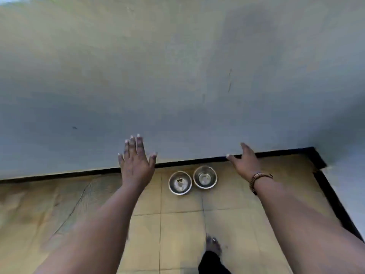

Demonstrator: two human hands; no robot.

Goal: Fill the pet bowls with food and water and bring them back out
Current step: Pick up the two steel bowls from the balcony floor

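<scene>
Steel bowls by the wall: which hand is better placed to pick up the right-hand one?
Right hand, likely. It hangs open just right of the right-hand round steel bowl, while the open left hand sits beyond the left-hand steel bowl. Neither touches a bowl yet.

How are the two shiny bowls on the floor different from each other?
The left bowl sits nearer the person, while the right bowl sits closer to the wall. The left bowl has a small dark bit inside; what it is cannot be told. The right bowl shows only a pale shine in its bottom. Both are round, silvery metal, upright, side by side on the tiled floor, and neither hand touches them.
</scene>
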